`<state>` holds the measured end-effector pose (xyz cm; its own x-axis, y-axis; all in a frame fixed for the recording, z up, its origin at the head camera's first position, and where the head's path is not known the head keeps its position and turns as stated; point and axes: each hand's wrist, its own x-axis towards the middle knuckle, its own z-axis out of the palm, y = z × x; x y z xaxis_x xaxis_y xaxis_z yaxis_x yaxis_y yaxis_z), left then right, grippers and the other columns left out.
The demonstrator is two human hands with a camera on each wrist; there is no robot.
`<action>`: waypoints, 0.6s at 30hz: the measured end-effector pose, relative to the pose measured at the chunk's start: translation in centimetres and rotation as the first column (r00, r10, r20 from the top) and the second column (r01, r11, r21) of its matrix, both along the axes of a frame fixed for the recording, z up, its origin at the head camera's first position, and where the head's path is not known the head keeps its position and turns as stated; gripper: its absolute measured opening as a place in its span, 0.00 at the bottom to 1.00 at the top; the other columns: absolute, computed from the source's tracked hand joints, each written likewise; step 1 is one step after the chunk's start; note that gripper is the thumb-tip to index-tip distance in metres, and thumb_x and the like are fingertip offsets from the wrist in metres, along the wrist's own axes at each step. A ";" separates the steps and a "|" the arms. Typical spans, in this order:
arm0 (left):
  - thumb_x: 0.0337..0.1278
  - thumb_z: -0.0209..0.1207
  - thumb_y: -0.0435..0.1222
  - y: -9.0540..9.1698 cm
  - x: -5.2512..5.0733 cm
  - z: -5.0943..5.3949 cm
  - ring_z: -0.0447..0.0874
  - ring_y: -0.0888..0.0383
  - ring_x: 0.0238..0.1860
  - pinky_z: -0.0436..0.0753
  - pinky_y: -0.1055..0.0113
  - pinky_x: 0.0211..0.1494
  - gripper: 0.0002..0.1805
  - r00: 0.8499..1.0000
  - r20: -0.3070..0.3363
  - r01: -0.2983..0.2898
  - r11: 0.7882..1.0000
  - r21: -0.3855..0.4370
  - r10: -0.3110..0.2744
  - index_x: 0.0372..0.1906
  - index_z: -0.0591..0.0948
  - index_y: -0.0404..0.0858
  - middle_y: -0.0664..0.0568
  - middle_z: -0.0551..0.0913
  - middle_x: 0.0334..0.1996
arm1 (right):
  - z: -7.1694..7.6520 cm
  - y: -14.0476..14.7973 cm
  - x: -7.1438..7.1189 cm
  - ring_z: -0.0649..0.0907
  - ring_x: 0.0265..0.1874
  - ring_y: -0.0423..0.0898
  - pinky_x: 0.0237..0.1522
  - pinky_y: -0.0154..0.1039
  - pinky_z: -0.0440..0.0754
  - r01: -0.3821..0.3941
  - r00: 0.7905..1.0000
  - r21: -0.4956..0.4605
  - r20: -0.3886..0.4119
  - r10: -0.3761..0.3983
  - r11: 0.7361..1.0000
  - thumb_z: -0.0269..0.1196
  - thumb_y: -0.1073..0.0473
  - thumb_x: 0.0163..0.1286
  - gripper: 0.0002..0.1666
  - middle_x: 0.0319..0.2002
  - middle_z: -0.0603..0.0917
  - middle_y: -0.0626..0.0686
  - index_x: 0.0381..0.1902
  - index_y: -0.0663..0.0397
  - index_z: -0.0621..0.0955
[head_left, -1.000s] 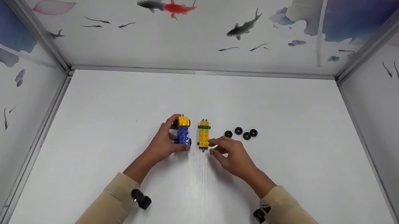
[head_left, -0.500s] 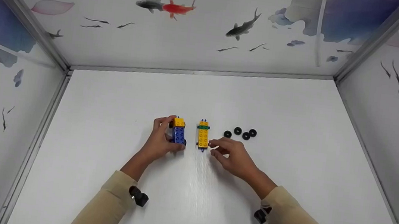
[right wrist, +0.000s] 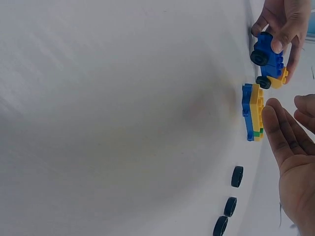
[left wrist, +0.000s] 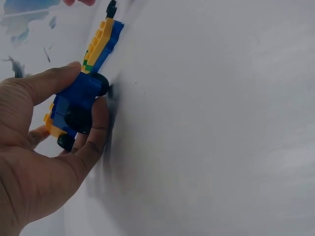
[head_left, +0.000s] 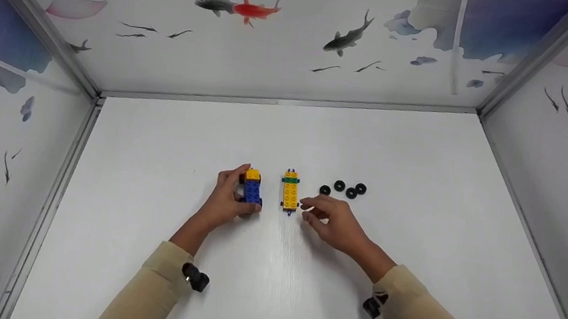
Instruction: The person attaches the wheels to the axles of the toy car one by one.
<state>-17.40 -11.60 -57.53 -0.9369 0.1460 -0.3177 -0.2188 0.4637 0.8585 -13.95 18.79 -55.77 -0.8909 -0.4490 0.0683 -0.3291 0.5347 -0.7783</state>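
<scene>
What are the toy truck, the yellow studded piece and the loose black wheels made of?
Toy truck: probably smooth hard plastic, given its molded studs and even color.
Yellow studded piece: likely smooth plastic too, showing similar studs.
Loose black wheels: dark, fairly matte, so perhaps rubber, possibly plastic.

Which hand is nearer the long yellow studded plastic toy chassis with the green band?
Right. The right hand is close beside the chassis, on its right in the head view; the left hand is farther, on its left, gripping the blue-and-yellow plastic toy car.
</scene>
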 end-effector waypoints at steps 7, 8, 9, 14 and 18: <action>0.59 0.82 0.39 -0.3 -0.2 0.0 0.74 0.41 0.68 0.88 0.56 0.64 0.59 1.000 -0.009 0.018 0.999 -0.045 -0.018 0.89 0.59 0.62 0.43 0.57 0.84 | -0.1 0.1 0.0 0.94 0.49 0.51 0.56 0.43 0.94 0.005 1.000 -0.008 0.001 -0.005 1.000 0.70 0.65 0.78 0.19 0.53 0.91 0.59 0.64 0.62 0.87; 0.59 0.82 0.38 -0.3 -0.2 0.0 0.73 0.40 0.69 0.88 0.57 0.62 0.59 1.000 -0.008 0.017 0.999 -0.049 -0.018 0.89 0.59 0.62 0.44 0.56 0.84 | -0.1 0.2 0.0 0.94 0.49 0.51 0.56 0.43 0.94 0.004 1.000 -0.011 0.002 -0.004 1.000 0.70 0.65 0.78 0.19 0.53 0.91 0.59 0.64 0.62 0.87; 0.59 0.81 0.38 -0.2 -0.2 0.0 0.73 0.40 0.69 0.89 0.58 0.60 0.59 1.000 -0.008 0.018 0.998 -0.052 -0.019 0.89 0.59 0.62 0.44 0.56 0.85 | -0.1 0.2 0.0 0.94 0.49 0.51 0.56 0.43 0.93 0.005 1.000 -0.010 0.003 -0.005 1.000 0.70 0.66 0.78 0.19 0.54 0.91 0.60 0.64 0.62 0.87; 0.60 0.80 0.36 -0.1 -0.1 0.1 0.69 0.38 0.78 0.88 0.51 0.70 0.59 0.999 -0.025 0.026 0.997 -0.069 -0.027 0.90 0.59 0.59 0.47 0.53 0.87 | -0.1 0.2 0.1 0.94 0.50 0.51 0.56 0.43 0.94 0.004 1.000 -0.008 0.004 -0.004 1.000 0.70 0.66 0.78 0.19 0.55 0.91 0.61 0.64 0.62 0.87; 0.61 0.80 0.37 -0.2 -0.2 0.2 0.70 0.39 0.77 0.88 0.51 0.69 0.58 0.998 -0.039 0.047 0.996 -0.082 -0.051 0.90 0.58 0.57 0.47 0.54 0.88 | -0.2 0.3 0.1 0.94 0.49 0.51 0.56 0.44 0.94 0.004 1.000 -0.006 0.002 -0.004 1.000 0.70 0.66 0.78 0.19 0.55 0.91 0.60 0.64 0.62 0.87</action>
